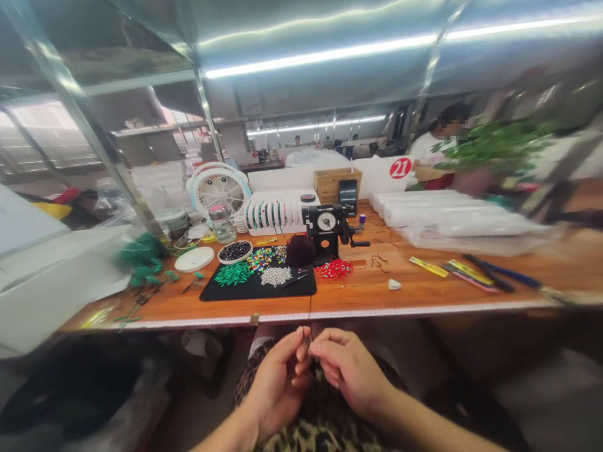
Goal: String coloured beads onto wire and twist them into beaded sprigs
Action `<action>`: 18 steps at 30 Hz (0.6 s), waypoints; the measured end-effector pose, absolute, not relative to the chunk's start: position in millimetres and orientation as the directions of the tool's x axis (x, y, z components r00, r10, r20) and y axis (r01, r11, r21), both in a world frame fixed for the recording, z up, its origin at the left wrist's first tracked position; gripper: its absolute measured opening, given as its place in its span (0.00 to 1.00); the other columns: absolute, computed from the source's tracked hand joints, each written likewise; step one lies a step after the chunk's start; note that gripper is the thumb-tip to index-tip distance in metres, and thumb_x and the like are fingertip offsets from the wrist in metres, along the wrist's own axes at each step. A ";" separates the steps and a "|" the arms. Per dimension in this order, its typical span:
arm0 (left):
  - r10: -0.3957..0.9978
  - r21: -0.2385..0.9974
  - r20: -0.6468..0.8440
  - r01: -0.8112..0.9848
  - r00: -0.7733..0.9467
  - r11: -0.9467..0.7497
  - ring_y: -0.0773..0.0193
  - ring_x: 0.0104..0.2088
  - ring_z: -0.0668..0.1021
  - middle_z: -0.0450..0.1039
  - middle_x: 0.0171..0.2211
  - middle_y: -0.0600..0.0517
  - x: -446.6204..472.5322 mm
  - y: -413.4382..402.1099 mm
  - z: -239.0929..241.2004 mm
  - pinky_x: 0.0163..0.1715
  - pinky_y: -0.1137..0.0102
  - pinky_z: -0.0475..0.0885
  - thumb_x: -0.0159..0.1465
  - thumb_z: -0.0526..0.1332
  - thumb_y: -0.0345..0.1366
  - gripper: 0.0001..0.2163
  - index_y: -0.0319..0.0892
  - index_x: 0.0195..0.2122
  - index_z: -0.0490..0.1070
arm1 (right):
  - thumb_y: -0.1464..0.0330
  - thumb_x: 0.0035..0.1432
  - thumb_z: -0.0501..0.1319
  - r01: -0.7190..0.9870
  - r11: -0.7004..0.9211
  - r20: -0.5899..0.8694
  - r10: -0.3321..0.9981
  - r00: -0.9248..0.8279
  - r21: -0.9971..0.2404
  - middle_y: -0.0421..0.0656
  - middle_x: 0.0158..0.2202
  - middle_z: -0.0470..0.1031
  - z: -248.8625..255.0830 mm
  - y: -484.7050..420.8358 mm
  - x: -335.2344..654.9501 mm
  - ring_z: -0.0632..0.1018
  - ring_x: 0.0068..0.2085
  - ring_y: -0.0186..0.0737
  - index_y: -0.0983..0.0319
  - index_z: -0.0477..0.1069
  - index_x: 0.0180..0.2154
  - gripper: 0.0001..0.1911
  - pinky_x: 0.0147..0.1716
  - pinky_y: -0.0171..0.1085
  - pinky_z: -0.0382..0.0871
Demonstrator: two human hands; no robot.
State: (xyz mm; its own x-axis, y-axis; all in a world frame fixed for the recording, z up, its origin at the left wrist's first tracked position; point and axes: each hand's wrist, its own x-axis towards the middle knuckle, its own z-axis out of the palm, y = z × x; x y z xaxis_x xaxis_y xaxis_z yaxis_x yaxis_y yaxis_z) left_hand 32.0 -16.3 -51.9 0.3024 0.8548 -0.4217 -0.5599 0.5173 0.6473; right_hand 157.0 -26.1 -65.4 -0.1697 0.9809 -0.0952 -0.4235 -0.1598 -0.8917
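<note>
In front of the table edge, above my lap, my left hand (285, 370) and my right hand (346, 364) are close together, both pinching with thumb and fingers. A thin dark thread (309, 306) comes over the table edge down to my fingertips; any small piece on it is too small to make out. On a black mat (257, 294) beyond lie green tube-like pieces (233, 274), multicoloured beads (260, 258) and silvery-white beads (276, 276). A dark maroon bundle (300, 250) sits beside a black hand-crank winder (325, 232) with a dial. Red pieces (335, 269) are heaped right of the mat.
Behind stand a white fan (220, 191), a glass jar (223, 226), a rack of white spools (276, 215) and a cardboard box (327, 183). A dish of black beads (235, 252) is at left. Cutters (428, 267), pliers (511, 273) and plastic-wrapped rolls (438, 216) lie right. A person (426, 147) sits beyond.
</note>
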 end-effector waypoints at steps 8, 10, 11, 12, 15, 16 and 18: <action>0.847 0.656 -0.404 -0.536 0.345 0.531 0.78 0.14 0.61 0.61 0.15 0.58 32.8 -18.3 -53.2 0.10 0.84 0.48 0.52 0.67 0.37 0.10 0.35 0.28 0.71 | 0.70 0.43 0.60 -0.614 -0.278 -0.134 0.953 -0.270 -0.739 0.40 0.19 0.71 -55.1 -28.1 154.1 0.70 0.21 0.32 0.63 0.62 0.15 0.10 0.23 0.31 0.62; 0.847 0.648 -0.416 -0.545 0.333 0.532 0.79 0.14 0.60 0.61 0.16 0.58 33.0 -18.3 -52.3 0.10 0.84 0.48 0.52 0.67 0.36 0.09 0.35 0.29 0.72 | 0.70 0.43 0.60 -0.617 -0.285 -0.139 0.952 -0.274 -0.734 0.40 0.19 0.71 -54.0 -28.3 154.3 0.71 0.22 0.32 0.63 0.62 0.15 0.10 0.24 0.31 0.63; 0.847 0.646 -0.421 -0.548 0.325 0.531 0.80 0.13 0.60 0.61 0.16 0.58 33.2 -18.2 -51.8 0.10 0.85 0.48 0.52 0.67 0.35 0.09 0.35 0.29 0.72 | 0.70 0.43 0.60 -0.621 -0.284 -0.139 0.952 -0.271 -0.731 0.40 0.19 0.71 -53.8 -28.4 154.5 0.71 0.22 0.33 0.63 0.62 0.15 0.10 0.24 0.31 0.63; 0.847 0.645 -0.426 -0.550 0.317 0.530 0.80 0.13 0.60 0.60 0.15 0.58 33.5 -18.0 -51.3 0.10 0.85 0.49 0.53 0.67 0.35 0.08 0.35 0.28 0.72 | 0.71 0.42 0.60 -0.625 -0.283 -0.140 0.953 -0.269 -0.727 0.40 0.19 0.71 -53.6 -28.4 154.6 0.71 0.21 0.32 0.63 0.62 0.15 0.10 0.24 0.31 0.63; 0.846 0.643 -0.445 -0.552 0.296 0.531 0.80 0.13 0.60 0.59 0.15 0.59 34.5 -17.8 -50.4 0.10 0.85 0.49 0.53 0.66 0.34 0.08 0.35 0.29 0.72 | 0.71 0.42 0.60 -0.628 -0.283 -0.143 0.954 -0.265 -0.725 0.40 0.18 0.70 -53.4 -28.2 155.0 0.71 0.21 0.32 0.62 0.63 0.15 0.10 0.25 0.31 0.63; 0.844 0.642 -0.450 -0.551 0.292 0.533 0.80 0.13 0.60 0.59 0.15 0.59 34.7 -17.7 -50.4 0.10 0.85 0.49 0.53 0.66 0.34 0.08 0.35 0.29 0.72 | 0.71 0.42 0.60 -0.624 -0.284 -0.146 0.953 -0.264 -0.728 0.39 0.18 0.70 -53.5 -28.2 155.1 0.70 0.21 0.32 0.62 0.63 0.15 0.10 0.25 0.31 0.63; 0.843 0.642 -0.451 -0.550 0.291 0.534 0.80 0.13 0.60 0.59 0.15 0.59 35.1 -17.6 -50.6 0.09 0.85 0.49 0.53 0.66 0.34 0.08 0.35 0.29 0.72 | 0.70 0.42 0.60 -0.616 -0.286 -0.151 0.953 -0.263 -0.734 0.39 0.18 0.70 -54.0 -28.1 155.3 0.71 0.22 0.33 0.62 0.63 0.15 0.09 0.25 0.32 0.63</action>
State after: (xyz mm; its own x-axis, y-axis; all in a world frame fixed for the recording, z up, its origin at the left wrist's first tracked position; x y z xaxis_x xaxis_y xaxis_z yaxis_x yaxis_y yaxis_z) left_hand 35.1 -17.6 -50.6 0.2913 0.8434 -0.4515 -0.5500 0.5338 0.6423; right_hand 155.3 -28.1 -54.0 -0.2633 0.9528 -0.1510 -0.6156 -0.2864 -0.7342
